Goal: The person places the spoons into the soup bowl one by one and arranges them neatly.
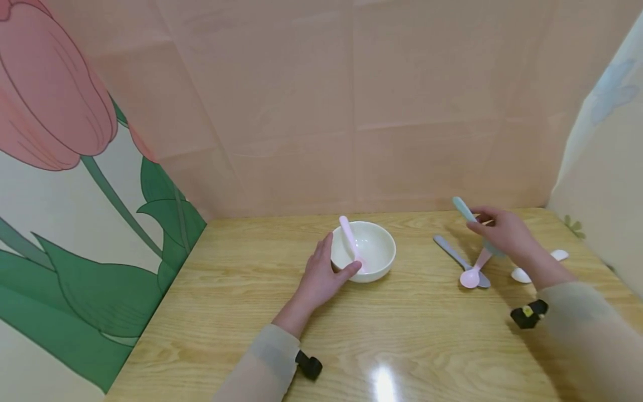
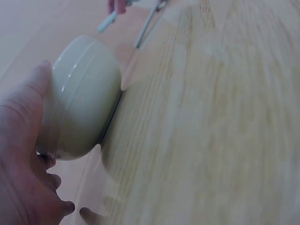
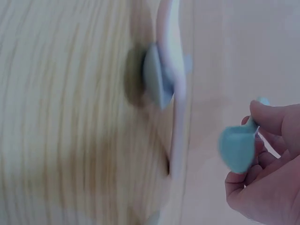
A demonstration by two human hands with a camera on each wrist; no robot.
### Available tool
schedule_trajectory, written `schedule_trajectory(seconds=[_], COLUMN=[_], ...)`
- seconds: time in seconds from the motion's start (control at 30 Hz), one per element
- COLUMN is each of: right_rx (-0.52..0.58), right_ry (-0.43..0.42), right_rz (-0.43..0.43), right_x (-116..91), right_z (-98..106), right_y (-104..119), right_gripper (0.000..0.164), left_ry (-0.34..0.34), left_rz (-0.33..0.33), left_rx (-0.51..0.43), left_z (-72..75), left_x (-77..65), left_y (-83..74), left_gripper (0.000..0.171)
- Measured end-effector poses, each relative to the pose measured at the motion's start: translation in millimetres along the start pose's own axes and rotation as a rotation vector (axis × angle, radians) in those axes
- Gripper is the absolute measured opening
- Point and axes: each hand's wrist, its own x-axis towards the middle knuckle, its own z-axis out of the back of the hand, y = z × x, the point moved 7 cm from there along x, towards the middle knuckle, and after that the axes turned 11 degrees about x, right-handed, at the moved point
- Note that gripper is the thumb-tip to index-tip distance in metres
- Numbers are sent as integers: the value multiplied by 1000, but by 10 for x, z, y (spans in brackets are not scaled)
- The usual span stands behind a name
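1. Left hand and right hand were both occupied above a wooden table, with a pink sheet behind it.
2. White bowl: upright at mid-table, held in the left hand's broad grip. Fingers lay along its left wall and the thumb came over the near rim. Judged purpose: to steady a smooth, rounded vessel that might otherwise slide.
3. Teal spoon: pinched narrowly between the right hand's thumb and fingers, off the table, handle pointing up and away, head low. Holding it by the handle presumably left the head free; the right wrist view showed the head uncovered.
4. Lilac spoon: in the bowl, head down, handle leaning past the far-left rim. The wall probably propped it.
5. Grey spoon: flat on the table, left of the right hand.
6. Pink spoon: crossed over the grey one near its head, apparently propped by it; handle partly masked.
7. White spoon: far right on the table, middle hidden by the right arm.
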Motion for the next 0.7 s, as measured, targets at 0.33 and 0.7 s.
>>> schedule_trajectory(seconds=[0.33,0.7], right_rx=[48,186], right_ry=[-61,-48], right_rz=[30,-4], right_x=[-20,-53], right_z=[-80,-306], right_y=[238,554], right_gripper=[58,65], left_ry=[-10,-8], left_rz=[-14,-18], left_rx=[0,-7], left_z=[-18,-26], left_x=[22,28], left_y=[22,27], left_gripper=[111,111])
